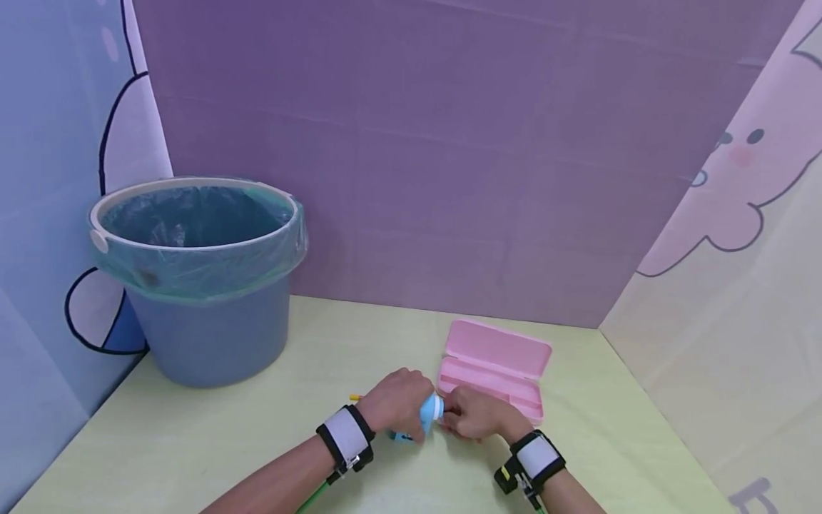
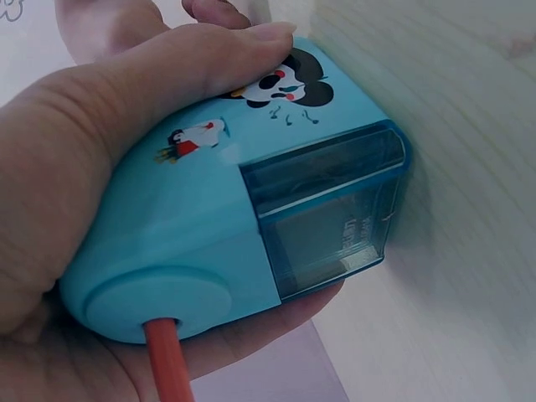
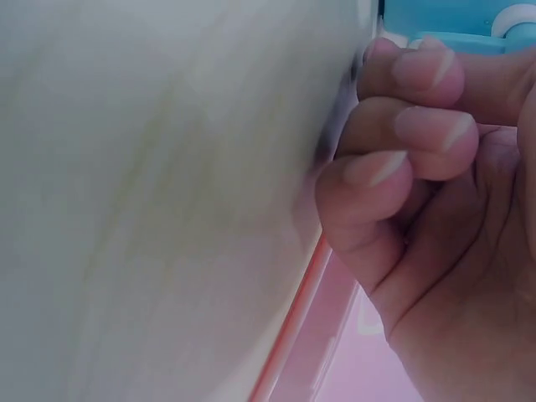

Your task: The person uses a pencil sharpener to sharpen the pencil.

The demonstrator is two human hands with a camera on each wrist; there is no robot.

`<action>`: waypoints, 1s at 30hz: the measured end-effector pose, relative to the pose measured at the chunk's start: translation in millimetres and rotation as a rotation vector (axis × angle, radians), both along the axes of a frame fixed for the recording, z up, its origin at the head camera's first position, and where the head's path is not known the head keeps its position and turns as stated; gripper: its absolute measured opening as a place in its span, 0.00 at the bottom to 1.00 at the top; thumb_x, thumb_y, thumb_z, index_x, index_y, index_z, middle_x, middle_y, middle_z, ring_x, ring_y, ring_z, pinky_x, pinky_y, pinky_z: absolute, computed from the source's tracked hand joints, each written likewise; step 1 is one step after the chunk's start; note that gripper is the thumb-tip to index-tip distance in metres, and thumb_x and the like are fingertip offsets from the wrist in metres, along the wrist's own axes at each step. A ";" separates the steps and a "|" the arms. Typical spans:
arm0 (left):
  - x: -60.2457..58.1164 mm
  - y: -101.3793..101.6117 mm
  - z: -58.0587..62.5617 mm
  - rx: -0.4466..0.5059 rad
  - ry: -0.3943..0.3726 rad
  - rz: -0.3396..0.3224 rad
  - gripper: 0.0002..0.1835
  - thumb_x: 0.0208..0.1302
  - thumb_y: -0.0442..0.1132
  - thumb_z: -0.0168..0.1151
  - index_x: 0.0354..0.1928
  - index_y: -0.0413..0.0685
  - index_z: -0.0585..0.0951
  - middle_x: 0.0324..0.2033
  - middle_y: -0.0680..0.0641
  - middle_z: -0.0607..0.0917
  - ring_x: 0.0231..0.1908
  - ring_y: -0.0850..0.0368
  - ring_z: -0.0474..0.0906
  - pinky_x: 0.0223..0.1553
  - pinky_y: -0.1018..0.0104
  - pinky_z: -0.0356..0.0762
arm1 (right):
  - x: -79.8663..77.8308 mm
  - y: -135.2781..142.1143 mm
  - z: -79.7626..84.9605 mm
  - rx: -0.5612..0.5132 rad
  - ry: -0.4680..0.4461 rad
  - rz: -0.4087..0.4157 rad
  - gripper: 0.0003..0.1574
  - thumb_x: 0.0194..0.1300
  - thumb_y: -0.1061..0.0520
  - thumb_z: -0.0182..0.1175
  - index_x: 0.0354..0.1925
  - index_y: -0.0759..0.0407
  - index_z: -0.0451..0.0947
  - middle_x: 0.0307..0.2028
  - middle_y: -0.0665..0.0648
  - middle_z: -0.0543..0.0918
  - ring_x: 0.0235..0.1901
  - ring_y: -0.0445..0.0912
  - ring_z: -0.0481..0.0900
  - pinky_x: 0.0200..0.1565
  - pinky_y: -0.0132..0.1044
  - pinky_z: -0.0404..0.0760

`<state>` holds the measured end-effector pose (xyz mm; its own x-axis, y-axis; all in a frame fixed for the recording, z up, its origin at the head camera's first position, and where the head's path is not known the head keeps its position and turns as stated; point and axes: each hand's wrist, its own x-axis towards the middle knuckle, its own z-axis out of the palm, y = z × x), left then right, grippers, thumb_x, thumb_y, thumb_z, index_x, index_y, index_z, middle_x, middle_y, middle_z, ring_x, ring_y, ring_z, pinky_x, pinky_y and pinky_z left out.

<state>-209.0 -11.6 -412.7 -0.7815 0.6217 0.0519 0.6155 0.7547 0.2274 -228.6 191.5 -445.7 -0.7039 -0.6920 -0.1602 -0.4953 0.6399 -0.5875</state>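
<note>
Hands: two, bare, left [image 1: 396, 401] and right [image 1: 478, 412]. Black-and-white strap wristbands [image 1: 347, 435]: two, one per wrist. Light-blue, rounded plastic pencil sharpener [image 2: 188, 205]: one. Slim red-orange pencil [image 2: 170, 364]: at least one; a yellow tip [image 1: 355, 397] beside the left hand may belong to it. Open pink rectangular plastic case [image 1: 497, 348]: one. Round blue plastic bucket [image 1: 212, 343]: one. Translucent green plastic liner [image 1: 199, 275]: one. Pale yellow-green tabletop [image 1: 160, 457]: one.

Pencil sharpener [image 2: 184, 201]: Small lettering [image 2: 356, 233] shows on the translucent blue shavings drawer [image 2: 314, 230], too faint to read.
Right-hand backdrop [image 1: 738, 371]: Purple letter-like mark [image 1: 754, 492], cut off at bottom, unreadable.
</note>
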 end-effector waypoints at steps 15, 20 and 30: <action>2.6 0.6 0.4 0.008 -0.017 0.006 0.21 0.34 0.50 0.83 0.27 0.53 0.79 0.20 0.59 0.75 0.22 0.63 0.71 0.26 0.71 0.70 | 8.0 -1.0 0.6 0.005 -0.048 -0.009 0.19 0.70 0.57 0.54 0.21 0.55 0.76 0.12 0.43 0.68 0.08 0.35 0.64 0.11 0.27 0.65; 2.0 0.2 -0.4 0.013 -0.007 0.004 0.22 0.34 0.50 0.83 0.27 0.53 0.79 0.20 0.59 0.75 0.23 0.63 0.70 0.26 0.71 0.70 | 9.9 0.2 -1.3 -0.030 -0.088 0.030 0.19 0.71 0.58 0.53 0.21 0.56 0.75 0.12 0.43 0.68 0.08 0.35 0.64 0.12 0.27 0.66; 1.3 -1.4 -0.4 0.009 0.026 0.005 0.22 0.33 0.50 0.83 0.24 0.54 0.76 0.18 0.58 0.73 0.21 0.62 0.68 0.24 0.71 0.67 | 16.1 2.8 -0.9 -0.107 -0.152 0.123 0.22 0.74 0.54 0.52 0.22 0.60 0.73 0.10 0.43 0.67 0.07 0.37 0.65 0.14 0.27 0.65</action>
<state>-207.7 -13.0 -413.1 -0.7826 0.6176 0.0781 0.6179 0.7554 0.2183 -212.5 194.3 -446.6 -0.5866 -0.7898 -0.1795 -0.4663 0.5105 -0.7225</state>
